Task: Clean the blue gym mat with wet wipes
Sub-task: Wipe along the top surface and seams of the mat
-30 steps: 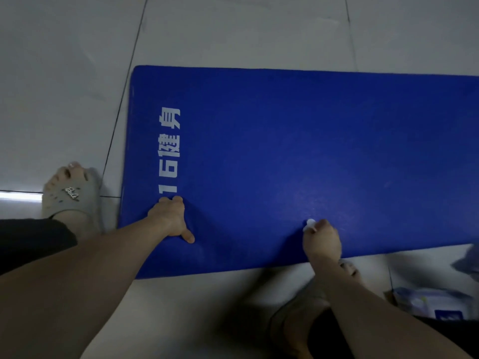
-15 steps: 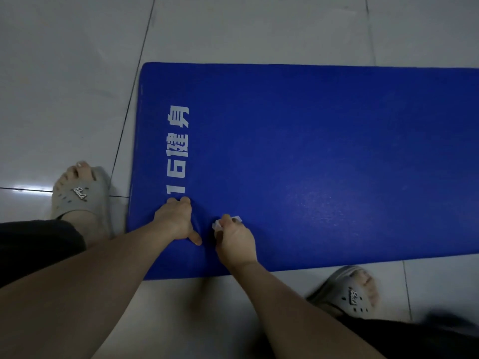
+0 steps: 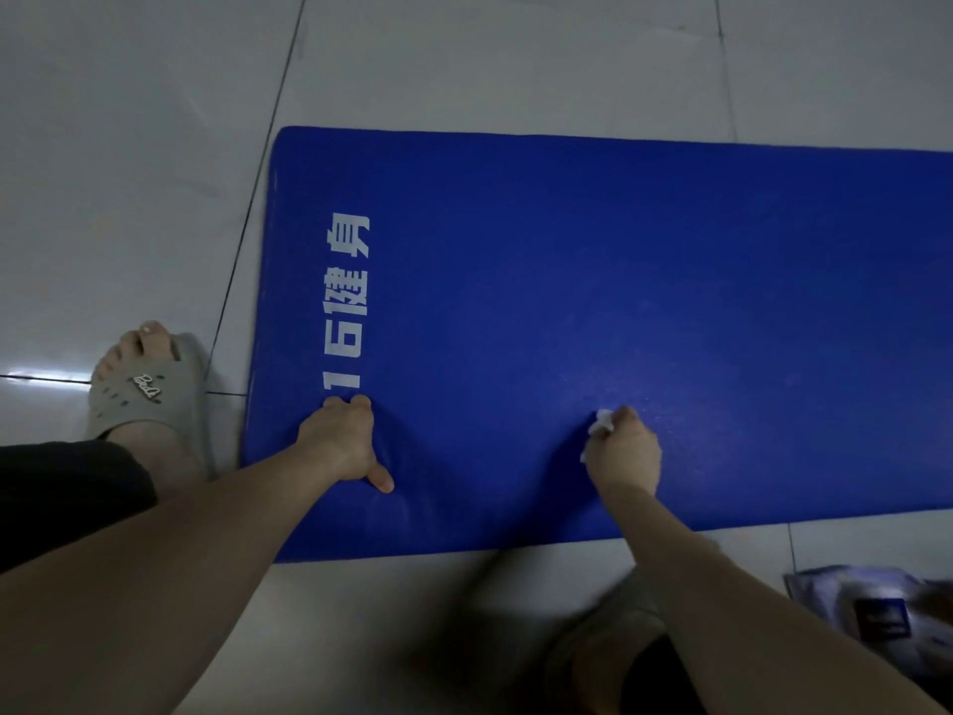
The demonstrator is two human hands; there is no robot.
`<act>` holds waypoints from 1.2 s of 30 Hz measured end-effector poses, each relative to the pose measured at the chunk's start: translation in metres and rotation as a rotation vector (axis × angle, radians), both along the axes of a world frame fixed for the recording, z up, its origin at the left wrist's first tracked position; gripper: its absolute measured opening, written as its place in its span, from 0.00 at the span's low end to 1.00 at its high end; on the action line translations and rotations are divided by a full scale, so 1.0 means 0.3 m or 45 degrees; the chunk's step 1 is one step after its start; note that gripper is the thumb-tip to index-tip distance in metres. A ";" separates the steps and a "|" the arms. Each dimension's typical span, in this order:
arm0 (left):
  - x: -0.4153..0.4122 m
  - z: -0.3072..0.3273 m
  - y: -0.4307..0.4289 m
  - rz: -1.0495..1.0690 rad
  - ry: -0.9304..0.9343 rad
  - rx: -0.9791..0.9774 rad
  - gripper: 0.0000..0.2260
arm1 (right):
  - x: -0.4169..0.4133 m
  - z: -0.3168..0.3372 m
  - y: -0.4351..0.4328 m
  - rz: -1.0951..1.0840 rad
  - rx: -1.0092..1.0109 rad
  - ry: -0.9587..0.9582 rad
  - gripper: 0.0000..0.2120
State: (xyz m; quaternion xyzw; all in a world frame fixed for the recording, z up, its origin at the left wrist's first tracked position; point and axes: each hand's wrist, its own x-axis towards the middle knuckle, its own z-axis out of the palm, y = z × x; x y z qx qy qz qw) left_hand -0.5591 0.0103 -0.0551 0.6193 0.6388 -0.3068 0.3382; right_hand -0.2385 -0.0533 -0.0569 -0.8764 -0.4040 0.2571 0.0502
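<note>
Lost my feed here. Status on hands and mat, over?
Left hand presses blue mat down beside the lettering. Right hand grips wet wipe against mat's near strip. Nothing blocking the wipe; blurred packet on floor, right.

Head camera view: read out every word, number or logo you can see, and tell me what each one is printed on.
"16健身": white print running sideways along the short end of the blue gym mat; the left hand rests at the "1", so more may be hidden.
Script logo on the grey slipper: too small to read.
Dark label on the wet wipes pack: blurred, unreadable.
</note>
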 end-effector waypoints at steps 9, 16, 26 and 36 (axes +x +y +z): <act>0.004 0.001 0.007 -0.032 0.042 -0.005 0.51 | -0.502 -0.041 0.056 0.527 -0.086 0.098 0.13; 0.003 0.003 0.007 -0.041 0.034 -0.012 0.51 | -0.441 -0.056 0.064 0.973 -0.023 -0.007 0.11; 0.006 0.013 0.001 -0.022 0.016 -0.013 0.53 | 0.105 -0.007 0.061 0.257 -0.086 -0.250 0.06; 0.008 0.008 0.004 -0.038 0.042 -0.015 0.51 | -0.344 -0.054 0.156 0.442 -0.089 -0.080 0.12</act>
